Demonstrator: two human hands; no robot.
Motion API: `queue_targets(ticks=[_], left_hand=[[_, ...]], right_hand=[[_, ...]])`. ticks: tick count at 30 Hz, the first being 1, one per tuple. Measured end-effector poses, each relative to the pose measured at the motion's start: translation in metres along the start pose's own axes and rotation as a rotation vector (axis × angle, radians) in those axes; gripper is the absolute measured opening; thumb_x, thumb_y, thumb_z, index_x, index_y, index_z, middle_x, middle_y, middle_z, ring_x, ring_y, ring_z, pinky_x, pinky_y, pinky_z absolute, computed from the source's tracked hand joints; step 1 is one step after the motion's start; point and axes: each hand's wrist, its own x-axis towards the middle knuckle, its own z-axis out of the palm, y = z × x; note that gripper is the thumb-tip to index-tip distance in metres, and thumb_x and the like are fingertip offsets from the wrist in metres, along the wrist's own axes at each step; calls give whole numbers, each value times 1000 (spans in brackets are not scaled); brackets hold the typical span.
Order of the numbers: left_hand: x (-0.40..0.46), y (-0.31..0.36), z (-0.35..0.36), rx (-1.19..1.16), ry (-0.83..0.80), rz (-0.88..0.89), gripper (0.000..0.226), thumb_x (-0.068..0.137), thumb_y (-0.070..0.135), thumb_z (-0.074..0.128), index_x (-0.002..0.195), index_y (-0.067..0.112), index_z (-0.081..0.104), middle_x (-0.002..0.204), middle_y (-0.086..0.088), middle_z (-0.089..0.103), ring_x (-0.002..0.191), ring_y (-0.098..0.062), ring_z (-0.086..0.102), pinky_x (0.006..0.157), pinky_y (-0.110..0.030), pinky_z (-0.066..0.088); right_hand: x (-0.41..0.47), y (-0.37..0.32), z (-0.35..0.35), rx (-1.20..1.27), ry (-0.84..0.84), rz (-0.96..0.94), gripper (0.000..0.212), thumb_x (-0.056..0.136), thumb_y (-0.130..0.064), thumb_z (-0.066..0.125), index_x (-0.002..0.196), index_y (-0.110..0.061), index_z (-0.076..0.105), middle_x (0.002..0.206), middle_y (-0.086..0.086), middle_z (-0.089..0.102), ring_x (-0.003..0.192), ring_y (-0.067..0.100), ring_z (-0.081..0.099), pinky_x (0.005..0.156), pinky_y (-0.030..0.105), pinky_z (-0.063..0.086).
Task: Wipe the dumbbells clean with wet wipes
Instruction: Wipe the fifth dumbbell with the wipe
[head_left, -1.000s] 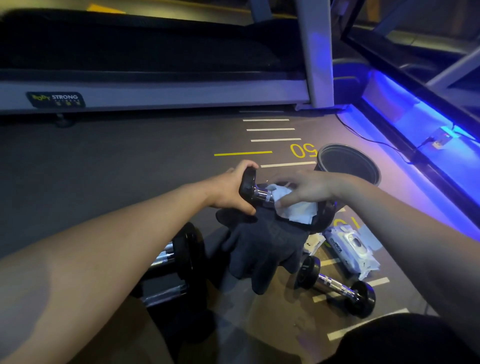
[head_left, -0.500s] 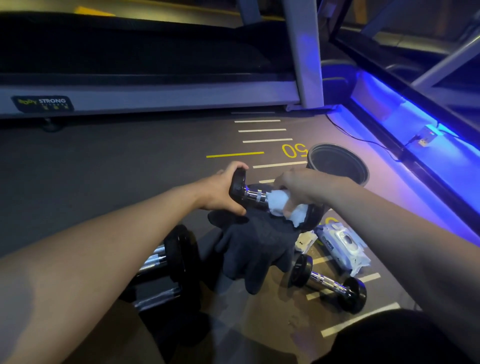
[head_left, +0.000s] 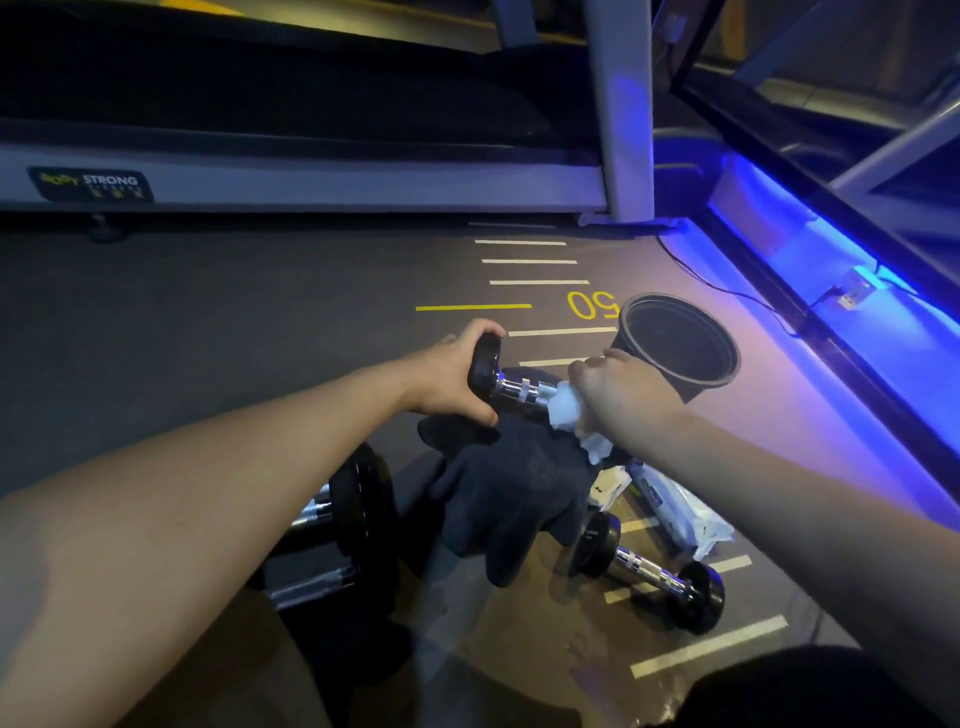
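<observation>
Hands out front: left (head_left: 452, 382) grips dumbbell (head_left: 511, 387) end, right (head_left: 621, 397) fists wipe (head_left: 569, 413) round handle.

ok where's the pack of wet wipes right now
In the head view the pack of wet wipes lies on the floor, lower right, under the right forearm, just beyond the small dumbbell.

At frame centre a held dumbbell (head_left: 511, 387) sits above dark gloves (head_left: 511, 488), a bucket (head_left: 680, 345) to its right, a second dumbbell (head_left: 649, 569) lower right, larger dumbbells (head_left: 337, 525) lower left, a treadmill (head_left: 311, 176) across the top
</observation>
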Motion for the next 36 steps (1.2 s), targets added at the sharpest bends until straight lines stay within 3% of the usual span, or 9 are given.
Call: queue_targets(ticks=[3, 6, 12, 17, 21, 23, 26, 30, 36], left_hand=[[0, 1, 0, -14, -5, -14, 104, 60, 37, 90, 140, 40, 24, 136, -6, 45, 117, -26, 53, 103, -42, 46], [-1, 3, 0, -20, 3, -19, 102, 60, 36, 89, 139, 41, 25, 135, -5, 44, 115, -26, 54, 102, -43, 47], [-3, 5, 1, -18, 16, -28, 101, 52, 43, 84, 135, 46, 25, 134, -4, 45, 114, -26, 55, 101, -44, 48], [-4, 3, 0, -12, 12, -17, 102, 60, 34, 89, 140, 40, 27, 135, -4, 45, 115, -25, 53, 101, -41, 47], [-1, 4, -1, -20, 9, -19, 101, 61, 30, 90, 141, 35, 28, 135, -5, 46, 115, -24, 53, 100, -37, 46], [0, 5, -1, -17, 9, -24, 101, 60, 30, 89, 140, 35, 28, 133, -5, 48, 113, -25, 54, 98, -36, 47], [-4, 9, -1, 0, 16, -43, 101, 50, 42, 81, 136, 41, 28, 129, -3, 50, 109, -24, 56, 97, -40, 49], [-6, 10, 2, 8, 23, -45, 98, 50, 43, 80, 132, 47, 26, 132, -2, 49, 109, -26, 57, 97, -43, 50], [-3, 4, 0, -2, 27, -21, 96, 63, 30, 87, 139, 40, 28, 130, -3, 49, 108, -24, 56, 95, -38, 49]], right_hand=[[-8, -5, 11, -64, 275, -85, 59, 36, -35, 95, 75, -6, 62, 68, 9, 65, 67, 28, 66, 72, 32, 55], [-1, 11, 4, 205, -36, 43, 53, 59, -45, 88, 92, -13, 62, 81, 4, 64, 87, 28, 63, 70, 34, 50], [22, 34, -15, 595, -366, 25, 46, 58, -41, 92, 90, -14, 71, 83, 7, 68, 73, 22, 57, 55, 27, 40], [12, 19, -4, 386, -214, 79, 56, 59, -54, 86, 97, -22, 59, 91, 2, 63, 90, 25, 55, 68, 33, 42], [3, 3, 18, 85, 38, 93, 63, 69, -57, 79, 109, -15, 55, 101, 3, 70, 95, 25, 65, 101, 37, 37], [5, 2, 21, 79, 66, 95, 62, 69, -57, 79, 107, -14, 54, 102, 3, 70, 97, 25, 65, 105, 35, 35], [7, 14, 4, 285, -89, 112, 59, 61, -58, 84, 97, -19, 58, 90, 0, 66, 90, 25, 59, 79, 34, 45], [15, 31, -16, 586, -340, 84, 46, 58, -42, 91, 84, -17, 63, 73, -1, 59, 68, 19, 53, 52, 28, 36], [9, 17, -7, 418, -221, 109, 50, 64, -52, 84, 92, -20, 56, 88, 2, 61, 85, 27, 58, 63, 32, 40]])
